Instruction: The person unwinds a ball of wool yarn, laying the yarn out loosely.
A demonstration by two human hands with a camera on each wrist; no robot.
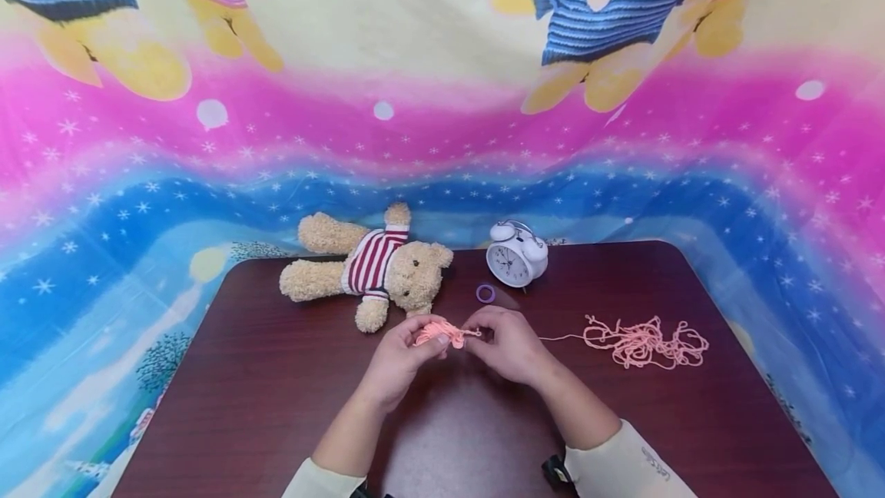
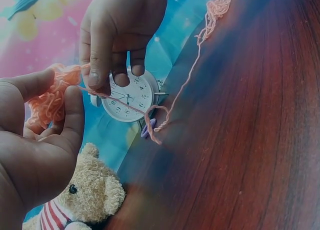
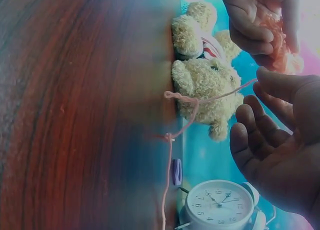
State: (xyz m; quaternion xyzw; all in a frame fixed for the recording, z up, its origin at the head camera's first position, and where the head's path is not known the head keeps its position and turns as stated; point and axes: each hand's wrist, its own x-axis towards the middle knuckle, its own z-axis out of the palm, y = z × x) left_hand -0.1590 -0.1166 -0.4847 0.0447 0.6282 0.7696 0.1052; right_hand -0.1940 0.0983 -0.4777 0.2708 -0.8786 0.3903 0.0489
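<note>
Cream sleeves (image 1: pixel 625 467) lie nearest. The left hand (image 1: pixel 401 363) has its fingers curled round a soft peach bundle (image 1: pixel 439 331) of yarn, held above the counter (image 1: pixel 276 406); the right hand (image 1: pixel 512 346) pinches the strand (image 3: pixel 186 98) leaving it. Should the left grip slacken, limp loops could spill; a hard pull could knot the strand's kinks or snag the tangle (image 1: pixel 646 343). Beyond are a smooth purple ring (image 1: pixel 478 294), a round white clock (image 1: pixel 509 267) and a curly-plush bear (image 1: pixel 369 263).
</note>
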